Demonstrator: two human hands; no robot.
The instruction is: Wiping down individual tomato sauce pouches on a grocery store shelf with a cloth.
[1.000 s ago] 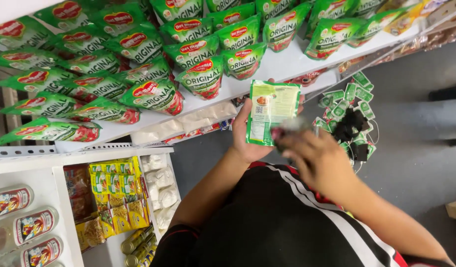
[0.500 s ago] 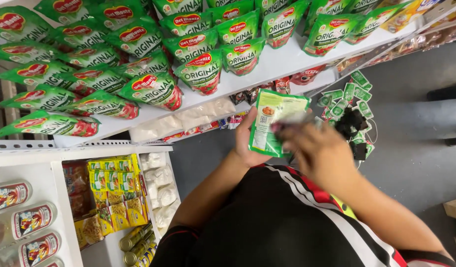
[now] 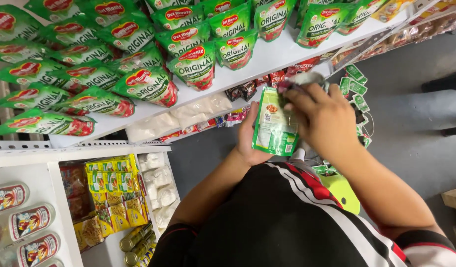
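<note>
Left hand [image 3: 251, 141] is wrapped around a green sauce pouch [image 3: 275, 123], held upright in front of the chest, below the white shelf [image 3: 282, 54] of green tomato-sauce pouches [image 3: 195, 64]. Right hand [image 3: 322, 118] is closed on a grey cloth [image 3: 302, 81], pressed against the pouch's top edge.

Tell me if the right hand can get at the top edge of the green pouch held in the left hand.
Probably yes. The right hand already lies over the upper corner of the green pouch, which the left hand holds up from behind; nothing stands between them.
</note>
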